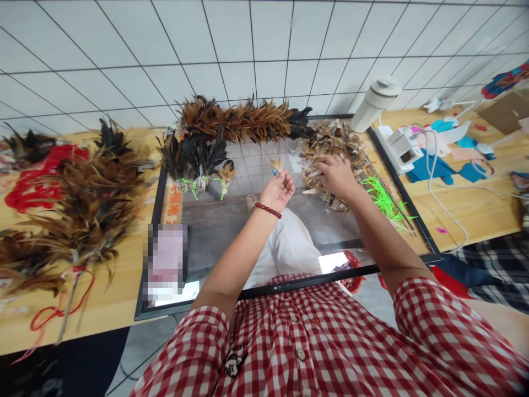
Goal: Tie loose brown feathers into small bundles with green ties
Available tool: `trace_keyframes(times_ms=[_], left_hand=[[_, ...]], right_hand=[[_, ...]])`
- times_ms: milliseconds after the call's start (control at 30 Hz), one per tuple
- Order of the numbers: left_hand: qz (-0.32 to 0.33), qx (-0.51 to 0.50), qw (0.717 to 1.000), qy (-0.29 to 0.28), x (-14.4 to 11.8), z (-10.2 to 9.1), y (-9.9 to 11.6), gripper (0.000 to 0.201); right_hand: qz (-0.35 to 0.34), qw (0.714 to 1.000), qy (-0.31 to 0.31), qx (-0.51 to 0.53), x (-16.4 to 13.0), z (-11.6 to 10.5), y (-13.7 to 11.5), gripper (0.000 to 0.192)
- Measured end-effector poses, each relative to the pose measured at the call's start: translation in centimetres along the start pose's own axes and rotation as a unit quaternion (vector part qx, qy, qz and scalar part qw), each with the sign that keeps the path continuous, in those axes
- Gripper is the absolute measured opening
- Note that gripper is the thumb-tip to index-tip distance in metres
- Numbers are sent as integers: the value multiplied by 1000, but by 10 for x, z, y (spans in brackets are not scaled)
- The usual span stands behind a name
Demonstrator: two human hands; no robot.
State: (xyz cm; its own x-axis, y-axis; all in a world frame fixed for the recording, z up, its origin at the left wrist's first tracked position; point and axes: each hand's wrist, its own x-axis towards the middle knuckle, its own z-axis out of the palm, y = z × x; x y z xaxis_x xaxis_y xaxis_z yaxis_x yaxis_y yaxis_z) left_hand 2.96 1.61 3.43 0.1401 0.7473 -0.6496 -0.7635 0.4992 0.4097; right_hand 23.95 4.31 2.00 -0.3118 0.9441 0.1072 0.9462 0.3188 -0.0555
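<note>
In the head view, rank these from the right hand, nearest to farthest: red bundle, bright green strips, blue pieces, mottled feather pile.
From the right hand:
1. Mottled feather pile: right under the fingers.
2. Bright green strips: just right of the pile.
3. Blue pieces: farther right, outside the black frame.
4. Red bundle: far left.

one head-worn camera looks forward and down from near above the worktable (487, 218), its exact height hard to judge.
</note>
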Motion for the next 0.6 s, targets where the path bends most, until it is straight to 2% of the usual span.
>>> trace_keyframes(times_ms=[67,167,300,467,600], left_hand=[[-1,2,1000,4,0,0,-1,22],[19,29,999,-6,0,-1,-4,22],[64,135,988,-26,0,-2,-12,19],[94,270,958,-27,0,0,-21,23],[81,319,943,-40,-2,1,-22,27]], right_hand=[[-2,1000,2,-7,-1,0,3,34],[-38,998,39,18,-7,-7,9,30],[-101,991,81,24,-18,-22,7,33],[-156,984,66,-55,-20,-28,-11,33],[-184,978,58,-84,-14,-28,-22,33]])
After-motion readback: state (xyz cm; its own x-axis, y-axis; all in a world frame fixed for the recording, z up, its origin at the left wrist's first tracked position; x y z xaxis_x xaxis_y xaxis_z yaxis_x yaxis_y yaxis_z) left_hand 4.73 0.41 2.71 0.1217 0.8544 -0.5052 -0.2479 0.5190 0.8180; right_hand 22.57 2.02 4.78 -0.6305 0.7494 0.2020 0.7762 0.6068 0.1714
